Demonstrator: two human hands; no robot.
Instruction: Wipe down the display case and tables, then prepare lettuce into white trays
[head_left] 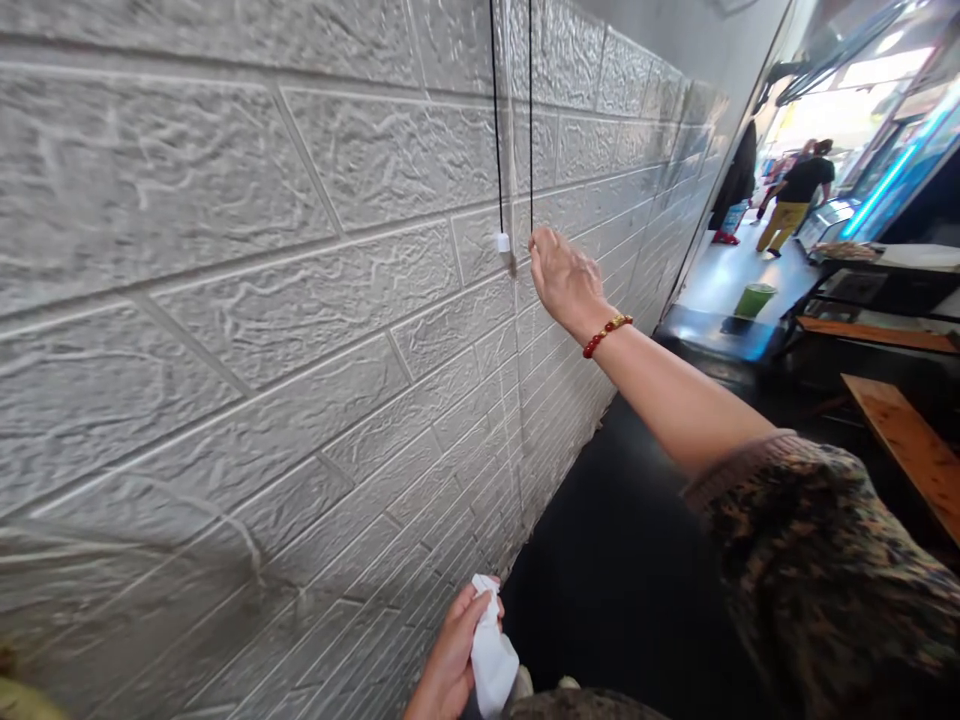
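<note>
**Black cord pinched at a grey brick-pattern wall**

Grey embossed panelling, moulded to look like rough brick, fills the left of the view as a wall (225,300) running away towards a bright doorway. Two thin black cords hang down against it. The left cord (496,120) ends in a small white toggle (502,242) that rests against the wall. The right cord (530,120) drops straight to the right hand (564,280), which is raised at arm's length with its back to the camera; the fingertips are drawn together at the cord's lower end, pinching it just beside the toggle. A red bead bracelet (606,335) with a gold piece circles that wrist, and a dark patterned sleeve (810,570) covers the upper arm.

Low in the view, the left hand (450,660) is curled closed around a crumpled white cloth (491,655), thumb and fingers gripping its upper end while the rest hangs below. This hand is near the foot of the wall, well apart from the cords.

To the right stand wooden tabletops (911,445) and a dark counter with a green cup (754,298) on it. Farther off, by the lit doorway, a person in a black top and yellow trousers (795,195) walks away.
</note>
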